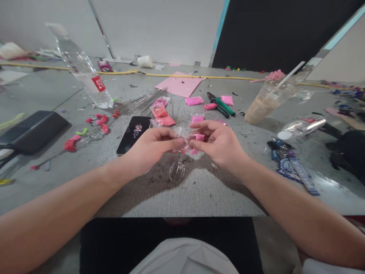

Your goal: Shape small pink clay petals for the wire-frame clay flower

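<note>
While I watch from a distance, a strip of tabletop (159,203) lies between the hands and its near edge, giving me some room on that side. The phone (131,136) crowds the left hand (149,148); the green-handled pliers (221,106) sit farther off, past the right hand (224,142). On the left, thumb and fingers are pinched together on a bit of clear plastic (178,132), just above the wire loops (177,167). My right fingers curl half open close beside it, a pink packet (200,137) showing between them; whether they grip it, I cannot tell
</note>
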A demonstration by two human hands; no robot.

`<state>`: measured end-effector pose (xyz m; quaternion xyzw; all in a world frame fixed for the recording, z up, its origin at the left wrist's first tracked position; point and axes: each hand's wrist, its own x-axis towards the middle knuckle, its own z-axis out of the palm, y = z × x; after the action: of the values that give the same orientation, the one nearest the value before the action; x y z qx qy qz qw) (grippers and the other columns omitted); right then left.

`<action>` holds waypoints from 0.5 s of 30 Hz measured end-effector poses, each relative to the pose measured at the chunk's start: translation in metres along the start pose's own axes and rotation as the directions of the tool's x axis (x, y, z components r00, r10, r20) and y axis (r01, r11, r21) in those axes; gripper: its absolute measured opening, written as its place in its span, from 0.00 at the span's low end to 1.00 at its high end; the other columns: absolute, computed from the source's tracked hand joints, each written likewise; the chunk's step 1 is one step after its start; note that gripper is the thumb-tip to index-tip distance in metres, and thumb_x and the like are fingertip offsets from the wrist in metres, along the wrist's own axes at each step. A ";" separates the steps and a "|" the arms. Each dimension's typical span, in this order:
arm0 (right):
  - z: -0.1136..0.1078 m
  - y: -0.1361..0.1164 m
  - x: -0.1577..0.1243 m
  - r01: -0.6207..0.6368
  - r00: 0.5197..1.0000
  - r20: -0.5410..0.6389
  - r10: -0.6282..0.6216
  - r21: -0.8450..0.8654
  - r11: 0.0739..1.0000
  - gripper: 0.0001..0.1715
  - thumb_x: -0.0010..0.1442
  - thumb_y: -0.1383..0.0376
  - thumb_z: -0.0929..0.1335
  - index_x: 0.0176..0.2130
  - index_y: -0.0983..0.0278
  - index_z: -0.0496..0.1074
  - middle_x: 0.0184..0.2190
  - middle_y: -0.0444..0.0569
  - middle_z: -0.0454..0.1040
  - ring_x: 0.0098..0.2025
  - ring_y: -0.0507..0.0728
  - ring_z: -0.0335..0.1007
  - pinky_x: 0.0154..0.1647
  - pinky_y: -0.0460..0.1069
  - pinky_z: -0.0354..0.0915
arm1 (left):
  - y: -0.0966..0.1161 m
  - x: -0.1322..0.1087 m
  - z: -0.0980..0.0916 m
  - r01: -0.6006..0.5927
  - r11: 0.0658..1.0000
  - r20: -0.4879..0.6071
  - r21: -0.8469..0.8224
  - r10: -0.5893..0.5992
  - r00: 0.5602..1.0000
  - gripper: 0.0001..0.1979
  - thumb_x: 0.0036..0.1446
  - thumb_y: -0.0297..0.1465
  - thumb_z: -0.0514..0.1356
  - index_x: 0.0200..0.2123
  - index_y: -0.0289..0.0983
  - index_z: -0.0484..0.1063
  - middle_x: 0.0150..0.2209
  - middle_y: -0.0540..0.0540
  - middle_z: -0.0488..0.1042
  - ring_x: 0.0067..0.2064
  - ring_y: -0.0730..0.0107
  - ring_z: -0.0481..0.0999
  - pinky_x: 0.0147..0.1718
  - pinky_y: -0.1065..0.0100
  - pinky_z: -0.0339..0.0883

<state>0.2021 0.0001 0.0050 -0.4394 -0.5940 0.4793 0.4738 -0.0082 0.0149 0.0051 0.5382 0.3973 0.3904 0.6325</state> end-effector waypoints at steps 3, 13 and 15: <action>0.001 0.001 0.001 -0.002 1.000 0.023 0.000 0.076 0.997 0.33 0.51 0.61 0.81 0.54 0.60 0.73 0.39 0.47 0.80 0.40 0.56 0.80 0.41 0.54 0.81 | -0.002 0.001 -0.001 0.012 1.000 0.000 -0.008 -0.012 1.000 0.12 0.51 0.36 0.76 0.31 0.37 0.78 0.33 0.49 0.80 0.36 0.69 0.79 0.39 0.65 0.73; 0.007 -0.005 -0.001 -0.150 0.989 0.035 0.147 0.119 0.981 0.36 0.48 0.64 0.83 0.52 0.60 0.69 0.29 0.40 0.81 0.31 0.56 0.82 0.39 0.54 0.80 | 0.002 -0.001 0.004 0.013 0.996 -0.036 -0.088 -0.016 0.999 0.10 0.52 0.33 0.75 0.32 0.36 0.80 0.34 0.47 0.82 0.39 0.68 0.82 0.44 0.65 0.74; 0.006 -0.005 -0.001 -0.146 0.989 0.044 0.143 0.103 0.984 0.35 0.49 0.65 0.81 0.53 0.60 0.70 0.29 0.40 0.81 0.31 0.56 0.82 0.40 0.54 0.80 | 0.003 -0.002 0.005 0.024 0.996 -0.054 -0.092 -0.029 0.998 0.09 0.52 0.32 0.75 0.33 0.36 0.80 0.35 0.47 0.82 0.40 0.67 0.82 0.45 0.65 0.74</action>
<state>0.1962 -0.0021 0.0098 -0.4469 -0.5428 0.5510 0.4495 -0.0044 0.0120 0.0091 0.4926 0.4036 0.4145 0.6502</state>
